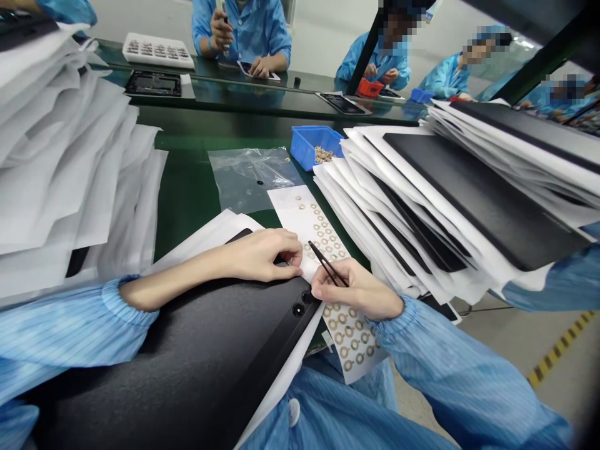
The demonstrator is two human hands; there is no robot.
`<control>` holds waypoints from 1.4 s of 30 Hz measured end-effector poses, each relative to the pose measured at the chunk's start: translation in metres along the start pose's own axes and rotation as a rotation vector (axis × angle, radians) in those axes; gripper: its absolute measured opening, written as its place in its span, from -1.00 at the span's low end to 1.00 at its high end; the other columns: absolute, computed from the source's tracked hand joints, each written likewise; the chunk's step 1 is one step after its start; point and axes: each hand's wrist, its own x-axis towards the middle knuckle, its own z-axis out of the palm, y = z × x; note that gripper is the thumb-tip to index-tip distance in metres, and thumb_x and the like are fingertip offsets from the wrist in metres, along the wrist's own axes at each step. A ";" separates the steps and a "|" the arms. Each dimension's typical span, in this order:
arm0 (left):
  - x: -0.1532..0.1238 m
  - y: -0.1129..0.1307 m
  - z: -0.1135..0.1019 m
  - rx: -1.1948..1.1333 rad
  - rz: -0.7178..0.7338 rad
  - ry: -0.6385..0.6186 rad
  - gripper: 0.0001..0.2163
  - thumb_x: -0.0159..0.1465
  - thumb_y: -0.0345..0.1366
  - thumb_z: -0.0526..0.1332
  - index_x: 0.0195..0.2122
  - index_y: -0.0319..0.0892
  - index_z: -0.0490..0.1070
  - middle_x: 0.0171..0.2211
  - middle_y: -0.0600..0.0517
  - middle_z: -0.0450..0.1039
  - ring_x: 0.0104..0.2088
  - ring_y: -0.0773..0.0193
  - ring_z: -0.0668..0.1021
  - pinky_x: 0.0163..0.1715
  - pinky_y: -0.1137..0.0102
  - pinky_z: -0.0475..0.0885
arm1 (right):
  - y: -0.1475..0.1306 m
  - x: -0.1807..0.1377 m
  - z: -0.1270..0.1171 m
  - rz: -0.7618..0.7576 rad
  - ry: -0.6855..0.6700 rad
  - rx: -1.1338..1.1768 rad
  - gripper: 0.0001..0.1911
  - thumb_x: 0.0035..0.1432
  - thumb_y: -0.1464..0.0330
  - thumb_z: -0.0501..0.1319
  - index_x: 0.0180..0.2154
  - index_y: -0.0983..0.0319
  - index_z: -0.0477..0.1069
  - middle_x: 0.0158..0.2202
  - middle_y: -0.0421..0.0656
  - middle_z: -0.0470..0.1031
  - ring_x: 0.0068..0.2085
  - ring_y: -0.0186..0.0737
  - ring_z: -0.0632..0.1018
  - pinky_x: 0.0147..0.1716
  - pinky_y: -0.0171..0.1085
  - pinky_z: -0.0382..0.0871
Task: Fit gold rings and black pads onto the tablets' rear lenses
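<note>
A black flat panel [197, 362] with two small round holes near its corner lies on white paper in front of me. My left hand [262, 253] rests on its far edge, fingers curled and pinched against the white sticker sheet [300, 219]. My right hand [359, 290] grips black tweezers [327, 264], whose tips point at the small ring stickers on that sheet. The sheet runs under my right hand and hangs over the table's edge.
Stacks of black panels layered with white paper stand at right [469, 194] and left [60, 156]. A blue bin [307, 147] of small parts and a clear plastic bag [250, 175] lie beyond. Several people in blue coats work across the green table [187, 187].
</note>
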 end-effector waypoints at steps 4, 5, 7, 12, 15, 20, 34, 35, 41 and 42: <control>0.000 0.001 -0.001 0.005 -0.006 -0.024 -0.87 0.20 -0.34 0.12 -0.48 -0.21 0.32 -0.44 0.07 0.32 -0.37 0.34 0.39 -0.37 0.47 0.23 | -0.005 -0.002 -0.001 -0.002 -0.033 -0.085 -0.79 -0.05 0.28 0.25 -0.51 0.32 0.36 -0.60 -0.25 0.26 -0.55 -0.43 0.23 -0.53 -0.36 0.09; 0.000 0.001 -0.002 0.005 -0.007 -0.025 -0.87 0.21 -0.32 0.12 -0.47 -0.22 0.32 -0.43 0.07 0.33 -0.36 0.34 0.39 -0.37 0.47 0.23 | -0.006 -0.002 -0.001 -0.002 -0.032 -0.120 -0.80 -0.04 0.29 0.24 -0.51 0.31 0.36 -0.60 -0.25 0.25 -0.55 -0.42 0.22 -0.53 -0.36 0.09; 0.000 0.000 -0.002 0.006 -0.016 -0.023 -0.86 0.22 -0.30 0.12 -0.45 -0.22 0.33 -0.41 0.05 0.34 -0.36 0.33 0.40 -0.36 0.46 0.24 | -0.009 -0.002 0.000 -0.013 -0.014 -0.197 -0.81 -0.03 0.30 0.22 -0.51 0.31 0.36 -0.60 -0.26 0.23 -0.55 -0.42 0.22 -0.53 -0.36 0.09; 0.001 -0.001 -0.001 0.040 -0.015 -0.035 -0.86 0.23 -0.28 0.13 -0.39 -0.23 0.37 -0.38 0.03 0.34 -0.35 0.31 0.39 -0.35 0.44 0.25 | -0.017 -0.003 0.005 -0.026 0.033 -0.397 -0.85 -0.01 0.34 0.18 -0.53 0.29 0.34 -0.62 -0.27 0.21 -0.56 -0.42 0.21 -0.55 -0.36 0.09; -0.002 0.002 -0.001 0.059 0.027 0.001 -0.86 0.24 -0.29 0.12 -0.40 -0.24 0.37 -0.39 0.02 0.35 -0.31 0.28 0.37 -0.31 0.42 0.26 | -0.020 -0.003 0.007 -0.028 0.056 -0.520 -0.85 -0.01 0.35 0.19 -0.55 0.27 0.30 -0.64 -0.30 0.17 -0.58 -0.42 0.20 -0.57 -0.36 0.06; -0.023 0.013 -0.002 0.011 0.060 0.019 -0.89 0.26 -0.36 0.11 -0.23 -0.22 0.40 -0.22 -0.02 0.39 -0.15 0.26 0.36 -0.10 0.38 0.25 | -0.014 -0.005 0.005 -0.105 0.121 -0.528 -0.79 -0.01 0.34 0.24 -0.58 0.28 0.30 -0.64 -0.29 0.23 -0.56 -0.41 0.26 -0.56 -0.37 0.11; -0.030 0.017 -0.002 0.121 0.130 -0.107 -0.75 0.29 -0.32 0.09 -0.04 -0.01 0.43 -0.04 -0.04 0.30 -0.08 0.17 0.30 -0.04 0.26 0.18 | 0.029 -0.014 0.020 -0.602 0.300 0.083 -0.93 0.14 0.44 0.21 -0.28 0.20 0.35 -0.35 -0.17 0.43 -0.35 -0.26 0.54 -0.38 -0.25 0.49; -0.031 0.017 -0.002 0.121 0.134 -0.107 -0.75 0.30 -0.32 0.09 -0.04 0.00 0.43 -0.04 -0.04 0.30 -0.09 0.18 0.30 -0.04 0.26 0.18 | 0.030 -0.014 0.022 -0.614 0.292 0.105 -0.87 0.13 0.48 0.20 -0.26 0.18 0.33 -0.34 -0.18 0.42 -0.34 -0.26 0.54 -0.39 -0.25 0.50; -0.030 0.016 -0.002 0.116 0.137 -0.116 -0.77 0.30 -0.31 0.09 -0.07 -0.01 0.45 -0.05 -0.03 0.30 -0.09 0.18 0.30 -0.04 0.27 0.17 | 0.033 -0.014 0.026 -0.678 0.316 0.075 -0.81 0.09 0.59 0.18 -0.32 0.19 0.29 -0.36 -0.20 0.40 -0.38 -0.28 0.53 -0.45 -0.26 0.48; -0.030 0.017 -0.002 0.116 0.133 -0.117 -0.78 0.29 -0.32 0.10 -0.08 -0.01 0.45 -0.05 -0.03 0.30 -0.09 0.18 0.30 -0.04 0.27 0.17 | 0.033 -0.014 0.026 -0.678 0.315 0.063 -0.81 0.08 0.59 0.19 -0.33 0.20 0.29 -0.37 -0.20 0.40 -0.38 -0.28 0.52 -0.45 -0.25 0.48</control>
